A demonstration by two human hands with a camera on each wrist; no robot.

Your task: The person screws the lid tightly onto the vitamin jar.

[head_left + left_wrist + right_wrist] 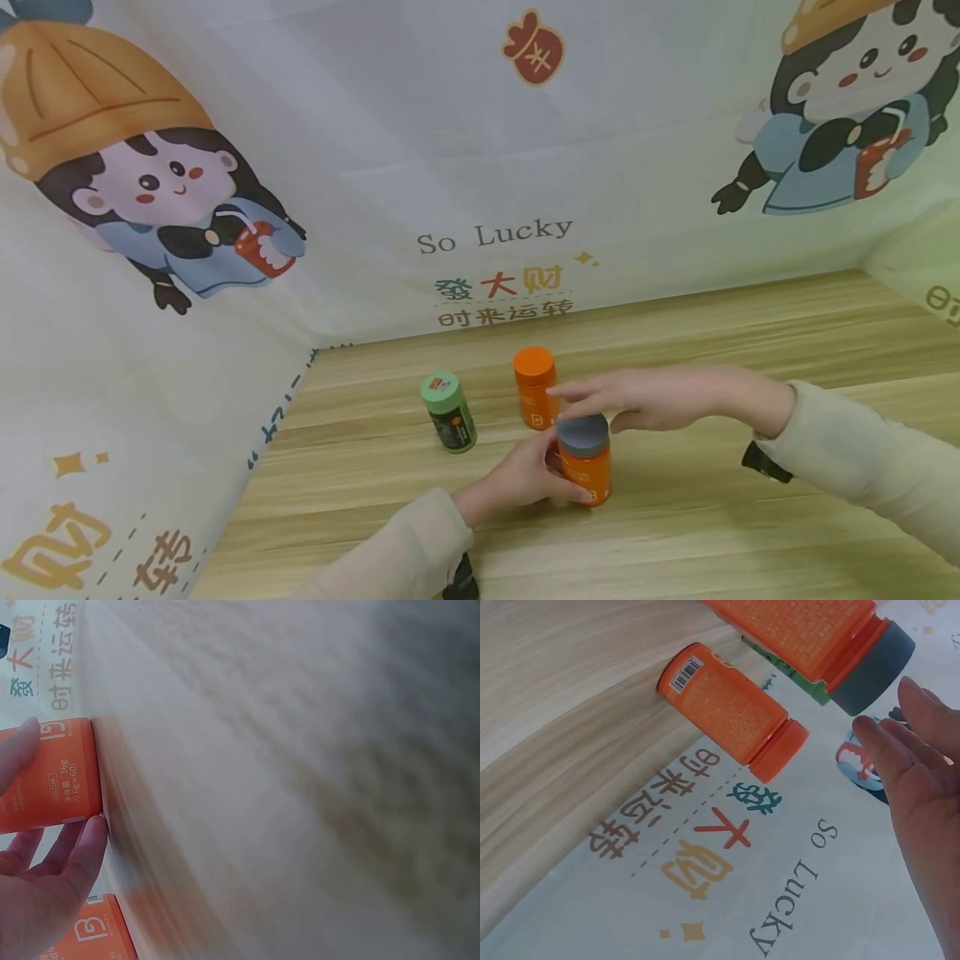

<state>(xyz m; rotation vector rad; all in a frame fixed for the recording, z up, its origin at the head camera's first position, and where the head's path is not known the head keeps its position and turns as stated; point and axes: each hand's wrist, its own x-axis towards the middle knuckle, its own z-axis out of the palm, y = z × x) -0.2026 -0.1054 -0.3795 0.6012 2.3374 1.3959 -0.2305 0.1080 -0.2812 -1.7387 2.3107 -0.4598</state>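
Note:
My left hand [525, 473] grips an orange bottle [588, 477] with a dark grey lid [582, 433], upright on the wooden table. In the left wrist view the thumb [21, 746] lies on one side of the bottle and the fingers curl round the other. Above the lid, my right hand [648, 398] reaches in with its fingers extended, holding nothing. The right wrist view has the index fingertip [862, 726] right beside the grey lid [874, 669]. Behind stands a second orange bottle [536, 400] with an orange lid; the right fingertips overlap it in the head view.
A dark jar [453, 425] with a light green lid stands left of the orange bottles. White printed cloth [375, 167] rises along the back and left edges of the wooden table [712, 517]. Dark straps show at both sleeves.

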